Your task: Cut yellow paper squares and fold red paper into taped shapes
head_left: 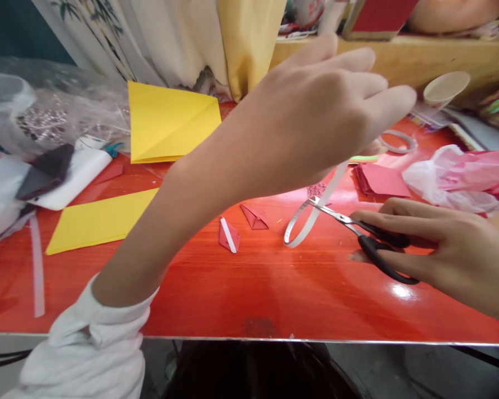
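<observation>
White tape strip (311, 223), looped over red worktop (216, 293) inward of front edge, meets black-handled scissors (346, 219) gripped by your right hand (444, 244); your left hand (311, 111) curled above, hold hidden, cannot tell.

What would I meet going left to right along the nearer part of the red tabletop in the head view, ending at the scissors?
Pale flat strip, lower yellow paper, red folded piece with a white strip across it, plain red folded piece, black-handled scissors.
</observation>
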`<action>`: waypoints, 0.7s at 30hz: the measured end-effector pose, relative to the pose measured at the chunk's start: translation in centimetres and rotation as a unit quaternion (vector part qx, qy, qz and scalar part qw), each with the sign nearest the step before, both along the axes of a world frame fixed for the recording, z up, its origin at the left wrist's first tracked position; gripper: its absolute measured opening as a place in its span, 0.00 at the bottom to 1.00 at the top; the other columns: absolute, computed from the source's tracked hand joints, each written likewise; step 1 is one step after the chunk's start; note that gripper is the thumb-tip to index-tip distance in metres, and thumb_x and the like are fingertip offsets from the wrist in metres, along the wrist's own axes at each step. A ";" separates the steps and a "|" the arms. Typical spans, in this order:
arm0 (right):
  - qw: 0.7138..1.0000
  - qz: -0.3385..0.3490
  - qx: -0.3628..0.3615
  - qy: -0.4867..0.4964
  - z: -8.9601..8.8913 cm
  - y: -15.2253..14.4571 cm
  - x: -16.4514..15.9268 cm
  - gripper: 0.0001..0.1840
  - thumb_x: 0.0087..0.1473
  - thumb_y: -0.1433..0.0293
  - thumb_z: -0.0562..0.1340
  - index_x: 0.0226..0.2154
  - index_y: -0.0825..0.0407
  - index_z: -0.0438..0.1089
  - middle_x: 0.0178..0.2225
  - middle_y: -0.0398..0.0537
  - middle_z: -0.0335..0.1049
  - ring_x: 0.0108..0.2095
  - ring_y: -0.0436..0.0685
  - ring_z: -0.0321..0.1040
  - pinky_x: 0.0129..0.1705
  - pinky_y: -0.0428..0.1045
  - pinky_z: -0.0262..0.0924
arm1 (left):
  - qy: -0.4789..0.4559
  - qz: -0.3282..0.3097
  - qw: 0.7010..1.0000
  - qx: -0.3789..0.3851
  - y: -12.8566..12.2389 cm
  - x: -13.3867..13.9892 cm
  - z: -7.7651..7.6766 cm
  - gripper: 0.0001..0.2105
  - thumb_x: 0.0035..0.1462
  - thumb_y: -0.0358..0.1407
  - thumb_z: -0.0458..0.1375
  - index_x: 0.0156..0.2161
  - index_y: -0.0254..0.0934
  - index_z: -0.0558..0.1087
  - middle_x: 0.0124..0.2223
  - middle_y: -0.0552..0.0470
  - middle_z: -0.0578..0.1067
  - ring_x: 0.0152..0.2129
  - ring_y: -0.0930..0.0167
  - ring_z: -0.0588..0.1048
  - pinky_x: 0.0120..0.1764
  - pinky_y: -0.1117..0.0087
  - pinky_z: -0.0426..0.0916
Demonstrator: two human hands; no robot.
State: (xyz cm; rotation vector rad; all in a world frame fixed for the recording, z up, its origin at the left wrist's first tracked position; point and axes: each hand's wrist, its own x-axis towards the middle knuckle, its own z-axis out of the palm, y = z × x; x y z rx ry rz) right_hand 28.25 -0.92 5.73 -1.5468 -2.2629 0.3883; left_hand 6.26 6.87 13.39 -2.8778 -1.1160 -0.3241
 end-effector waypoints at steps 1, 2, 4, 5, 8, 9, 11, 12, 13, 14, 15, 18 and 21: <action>1.000 -0.001 -0.004 -0.003 0.0 0.0 0.0 0.19 0.51 0.54 0.57 0.38 0.47 0.74 0.29 0.48 0.68 0.26 0.54 0.65 0.25 0.48 0.58 | -0.007 0.018 0.999 -0.029 0.0 0.0 0.0 0.20 0.58 0.37 0.38 0.49 0.42 0.68 0.47 0.53 0.70 0.59 0.56 0.58 0.48 0.61 0.61; 1.000 -0.002 -0.010 -0.006 0.0 -0.1 0.1 0.17 0.52 0.56 0.57 0.38 0.47 0.74 0.30 0.48 0.69 0.27 0.55 0.66 0.25 0.48 0.58 | -0.014 0.026 0.999 -0.044 0.1 -0.1 -0.1 0.19 0.58 0.38 0.40 0.48 0.42 0.68 0.47 0.53 0.70 0.59 0.55 0.57 0.47 0.63 0.62; 1.000 -0.001 -0.024 -0.010 0.0 -0.2 0.3 0.15 0.53 0.57 0.57 0.40 0.45 0.73 0.33 0.48 0.70 0.31 0.56 0.67 0.25 0.48 0.58 | -0.022 0.007 0.999 -0.026 0.2 -0.2 -0.2 0.18 0.58 0.36 0.41 0.47 0.42 0.69 0.46 0.54 0.71 0.58 0.57 0.58 0.46 0.64 0.63; 0.999 0.001 -0.030 -0.010 0.0 -0.2 0.4 0.15 0.54 0.57 0.57 0.40 0.44 0.73 0.34 0.48 0.70 0.32 0.56 0.68 0.25 0.48 0.58 | -0.022 -0.013 1.000 0.001 0.3 -0.2 -0.2 0.18 0.58 0.34 0.40 0.46 0.42 0.70 0.45 0.54 0.71 0.57 0.58 0.60 0.47 0.64 0.62; 0.999 -0.006 -0.033 -0.016 -0.2 -0.2 1.0 0.17 0.55 0.55 0.56 0.42 0.41 0.72 0.36 0.47 0.71 0.34 0.57 0.68 0.26 0.48 0.58 | 0.008 -0.065 0.992 0.105 0.6 -0.3 -0.2 0.22 0.58 0.30 0.35 0.46 0.38 0.70 0.44 0.53 0.72 0.54 0.62 0.64 0.52 0.61 0.55; 0.999 -0.015 -0.034 -0.019 -0.2 -0.1 1.4 0.18 0.54 0.54 0.55 0.43 0.41 0.72 0.37 0.48 0.71 0.35 0.57 0.68 0.26 0.48 0.58 | 0.023 -0.070 0.989 0.132 0.7 -0.4 -0.1 0.24 0.57 0.29 0.33 0.48 0.35 0.69 0.45 0.51 0.72 0.54 0.62 0.64 0.54 0.60 0.52; 0.998 -0.035 -0.055 -0.027 -0.5 0.1 2.1 0.20 0.54 0.52 0.56 0.44 0.41 0.72 0.37 0.48 0.71 0.34 0.57 0.68 0.27 0.48 0.59 | 0.035 -0.037 0.984 0.169 1.0 -0.8 0.2 0.25 0.58 0.32 0.32 0.52 0.30 0.66 0.47 0.48 0.70 0.54 0.60 0.63 0.54 0.59 0.49; 0.996 -0.049 -0.069 -0.030 -0.7 0.2 2.4 0.21 0.53 0.51 0.56 0.46 0.41 0.71 0.37 0.48 0.71 0.34 0.57 0.68 0.28 0.49 0.59 | 0.023 -0.007 0.984 0.176 1.1 -1.1 0.4 0.25 0.59 0.34 0.34 0.54 0.28 0.64 0.49 0.47 0.70 0.54 0.59 0.63 0.53 0.60 0.50; 0.994 -0.066 -0.080 -0.032 -0.9 0.4 2.8 0.23 0.52 0.50 0.56 0.47 0.41 0.70 0.38 0.47 0.72 0.34 0.57 0.68 0.29 0.49 0.60 | -0.002 0.026 0.984 0.177 1.2 -1.5 0.6 0.24 0.60 0.37 0.36 0.54 0.27 0.64 0.49 0.46 0.69 0.53 0.60 0.64 0.51 0.61 0.51; 0.992 -0.088 -0.083 -0.035 -1.1 0.6 3.1 0.24 0.50 0.50 0.57 0.47 0.40 0.70 0.38 0.46 0.72 0.34 0.57 0.68 0.30 0.50 0.60 | -0.035 0.053 0.984 0.166 1.4 -1.9 0.7 0.23 0.60 0.38 0.39 0.53 0.27 0.65 0.49 0.46 0.69 0.50 0.62 0.66 0.49 0.64 0.53; 0.990 -0.112 -0.077 -0.040 -1.4 0.9 3.4 0.25 0.49 0.49 0.57 0.48 0.40 0.69 0.39 0.46 0.72 0.34 0.57 0.68 0.31 0.50 0.60 | -0.069 0.068 0.986 0.135 1.5 -2.3 0.8 0.21 0.61 0.40 0.41 0.49 0.28 0.68 0.46 0.47 0.70 0.45 0.66 0.68 0.45 0.67 0.56; 0.984 -0.161 -0.055 -0.055 -2.5 1.8 4.2 0.28 0.48 0.49 0.57 0.50 0.41 0.66 0.41 0.45 0.72 0.33 0.58 0.69 0.32 0.51 0.61 | -0.126 0.042 0.988 -0.084 2.1 -3.7 0.1 0.15 0.60 0.43 0.48 0.35 0.33 0.72 0.30 0.53 0.70 0.25 0.77 0.65 0.30 0.72 0.56; 0.982 -0.166 -0.044 -0.080 -4.0 2.8 4.9 0.26 0.53 0.52 0.53 0.51 0.46 0.66 0.44 0.47 0.73 0.34 0.58 0.71 0.35 0.52 0.63 | -0.074 0.003 0.950 -0.303 3.1 -4.6 -2.0 0.10 0.56 0.40 0.54 0.31 0.35 0.73 0.26 0.55 0.69 0.22 0.77 0.65 0.29 0.73 0.56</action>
